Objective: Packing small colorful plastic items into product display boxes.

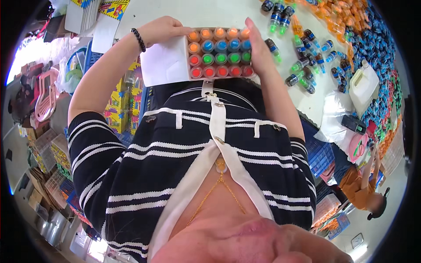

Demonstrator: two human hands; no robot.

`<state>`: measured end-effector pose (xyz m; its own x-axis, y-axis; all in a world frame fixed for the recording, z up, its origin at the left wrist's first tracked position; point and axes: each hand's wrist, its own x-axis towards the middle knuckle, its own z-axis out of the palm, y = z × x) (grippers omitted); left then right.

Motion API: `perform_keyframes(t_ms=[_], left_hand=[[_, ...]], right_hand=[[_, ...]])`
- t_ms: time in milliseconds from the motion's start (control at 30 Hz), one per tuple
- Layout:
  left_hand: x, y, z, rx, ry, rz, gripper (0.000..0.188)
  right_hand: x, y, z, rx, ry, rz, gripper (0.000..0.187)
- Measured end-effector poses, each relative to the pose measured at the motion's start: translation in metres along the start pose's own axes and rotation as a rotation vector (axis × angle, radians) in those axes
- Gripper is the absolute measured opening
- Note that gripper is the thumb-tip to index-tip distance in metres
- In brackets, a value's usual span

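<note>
At the near edge of the white table is an open cardboard box (pixel 164 64), its white lid flap folded out to the left. Small bottles with clear caps (pixel 221 57) fill it in rows: orange at the far side, then mostly blue, then mostly green, with red nearest me. My left hand (pixel 165 30) reaches over the flap, its fingertips closed on the far left corner of the box. Against the right side, my right hand (pixel 260 51) presses its palm and holds the box, fingers pointing away from me. The undersides of the fingers are partly hidden.
Loose dark-labelled bottles (pixel 302 65) with green and blue contents lie right of the box on the table (pixel 210 12). Beyond are heaps of orange (pixel 337 15) and blue bottles (pixel 372 33). A white jug (pixel 364 85) stands nearby. Another person (pixel 362 188) is at the lower right.
</note>
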<state>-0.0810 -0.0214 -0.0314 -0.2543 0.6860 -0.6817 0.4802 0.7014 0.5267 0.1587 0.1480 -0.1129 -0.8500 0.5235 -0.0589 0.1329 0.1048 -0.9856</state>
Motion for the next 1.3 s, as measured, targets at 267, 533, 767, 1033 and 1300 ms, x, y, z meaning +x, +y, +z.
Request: perform_keyframes(t_ms=[267,533,767,1033,1300], left_hand=[[-0.052,0.031,-0.058,-0.227,-0.118,0.212,0.053],[-0.010,0.094,0.067,0.428,0.279,0.855,0.064],[-0.010,0.102,0.107,0.715,0.356,0.751,0.083],[0.005,0.107,0.079,0.824,0.120,0.882,0.090],[0.019,0.087,0.073,0.355,0.236,1.013,0.061]], right_hand=[[-0.011,-0.007,-0.037,0.314,0.156,0.148,0.063],[-0.020,-0.002,-0.047,0.299,0.369,-0.016,0.048],[-0.103,0.041,-0.182,-0.498,1.076,-0.115,0.019],[-0.213,0.104,-0.261,-0.981,1.182,0.686,0.026],[-0.231,0.123,-0.300,-0.574,1.233,0.474,0.032]])
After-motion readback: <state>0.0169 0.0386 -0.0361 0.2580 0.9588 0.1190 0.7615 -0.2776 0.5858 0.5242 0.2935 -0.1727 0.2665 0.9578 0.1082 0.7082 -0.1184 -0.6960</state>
